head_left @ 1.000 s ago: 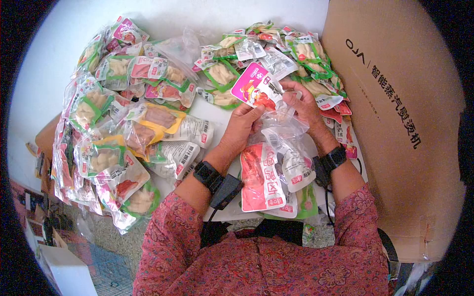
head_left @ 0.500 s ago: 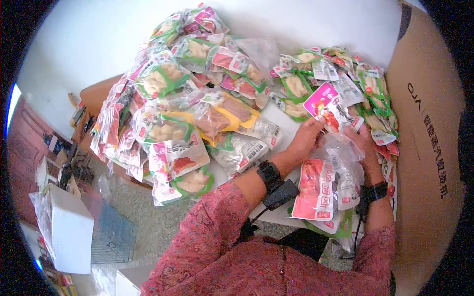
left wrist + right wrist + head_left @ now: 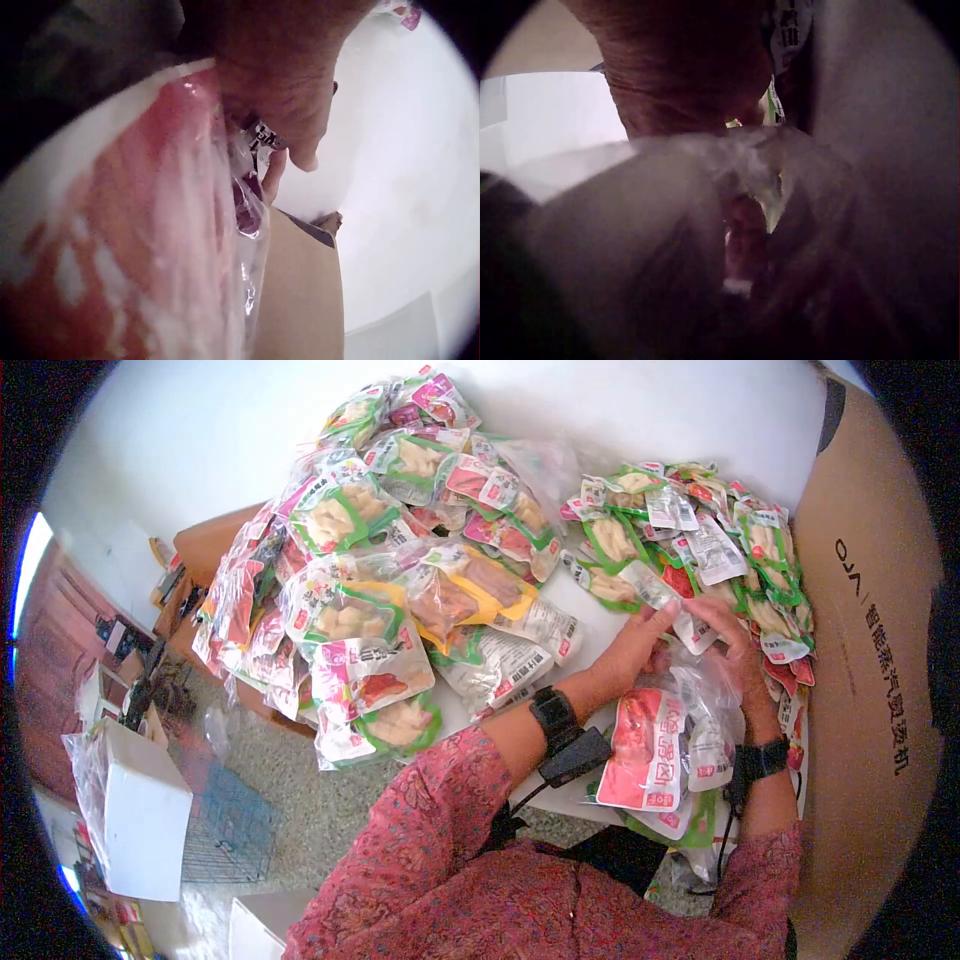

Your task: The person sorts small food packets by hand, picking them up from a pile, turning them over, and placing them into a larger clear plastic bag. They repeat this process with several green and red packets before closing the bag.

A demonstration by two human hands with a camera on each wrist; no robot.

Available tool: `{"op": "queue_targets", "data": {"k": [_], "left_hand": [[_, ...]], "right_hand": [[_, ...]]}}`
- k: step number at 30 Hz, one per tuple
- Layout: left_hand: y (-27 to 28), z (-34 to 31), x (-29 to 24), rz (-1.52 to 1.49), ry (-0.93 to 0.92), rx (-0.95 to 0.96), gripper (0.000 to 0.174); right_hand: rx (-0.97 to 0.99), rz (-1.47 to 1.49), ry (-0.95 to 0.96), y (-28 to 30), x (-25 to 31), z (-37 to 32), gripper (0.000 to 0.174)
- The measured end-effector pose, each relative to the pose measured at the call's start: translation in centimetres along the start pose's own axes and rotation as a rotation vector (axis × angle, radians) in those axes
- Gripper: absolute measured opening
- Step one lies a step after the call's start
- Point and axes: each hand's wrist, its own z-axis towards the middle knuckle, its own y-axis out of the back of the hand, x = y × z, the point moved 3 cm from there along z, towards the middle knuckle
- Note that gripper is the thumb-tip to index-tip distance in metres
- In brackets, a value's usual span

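Note:
In the head view, my left hand [image 3: 625,655] and right hand [image 3: 735,645] meet over a clear plastic bag [image 3: 705,685]. Between them both hands grip a white printed food packet [image 3: 650,585], tilted, with its far end sticking out past the left thumb. Below the hands the bag bulges with vacuum-packed food, a red-and-white packet [image 3: 640,745] at its front. In the left wrist view, that red packet [image 3: 150,225] fills the left side beside the left hand [image 3: 277,82]. Crumpled clear film hides most of the right fingers in the right wrist view.
Left of the hands, large clear bags [image 3: 365,600] full of food packets are heaped on the white table. A loose pile of packets [image 3: 700,540] lies beyond the hands. A tall cardboard box [image 3: 870,660] stands along the right side.
The head view has swung left, then settled. The packet in the hands has tipped: its pink front no longer shows, only a whitish side. The right fingers have moved in over it.

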Motion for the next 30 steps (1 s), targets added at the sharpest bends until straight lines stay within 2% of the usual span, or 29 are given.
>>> {"op": "queue_targets", "data": {"k": [1,2,4,5,7,8,10,11,13,16,17,19,23,30], "left_hand": [[-0.1,0.1,0.2,-0.159,0.043,-0.032,0.038],[-0.1,0.2,0.4,-0.163,0.050,-0.026,0.038],[0.4,0.2,0.4,-0.063,0.051,-0.142,0.036],[0.3,0.4,0.6,-0.069,0.070,-0.116,0.036],[0.4,0.7,0.6,-0.091,0.025,-0.178,0.032],[0.4,0.4,0.5,-0.027,0.008,-0.153,0.029],[0.1,-0.2,-0.3,0.030,-0.002,-0.099,0.027],[0.1,-0.6,-0.8,0.114,-0.004,-0.082,0.026],[-0.2,-0.5,-0.7,0.196,-0.003,-0.053,0.024],[0.0,-0.1,0.0,0.044,-0.046,-0.079,0.027],[-0.1,0.0,0.2,0.040,-0.043,-0.076,0.027],[-0.2,0.1,0.2,-0.024,-0.049,-0.096,0.030],[-0.2,-0.1,-0.2,-0.049,-0.003,-0.091,0.034],[-0.5,-0.2,-0.4,-0.029,-0.069,-0.090,0.035]], "right_hand": [[0.000,0.000,-0.005,0.0,0.3,0.0,0.049],[0.015,0.024,0.004,0.1,0.9,0.0,0.049],[0.037,0.050,-0.033,0.2,1.5,-0.1,0.048],[0.027,0.036,-0.060,0.3,1.1,-0.1,0.048],[-0.174,0.171,-0.047,0.9,-0.2,-0.2,0.040],[-0.189,0.146,-0.073,1.1,-0.6,-0.3,0.040],[-0.306,0.562,-0.327,1.0,-1.7,-0.7,0.034],[-0.378,0.564,-0.309,0.7,-1.3,-0.6,0.036],[-0.209,0.463,-0.460,0.2,-1.6,-0.8,0.036],[-0.141,0.483,-0.399,-0.4,-2.0,-0.9,0.033],[-0.142,0.479,-0.404,-0.3,-1.9,-1.0,0.033],[-0.165,0.669,-0.494,-0.1,-1.2,-1.0,0.028],[-0.203,0.706,-0.472,0.0,-1.0,-1.0,0.026],[-0.215,0.712,-0.459,-0.2,-1.8,-1.1,0.024]]}}
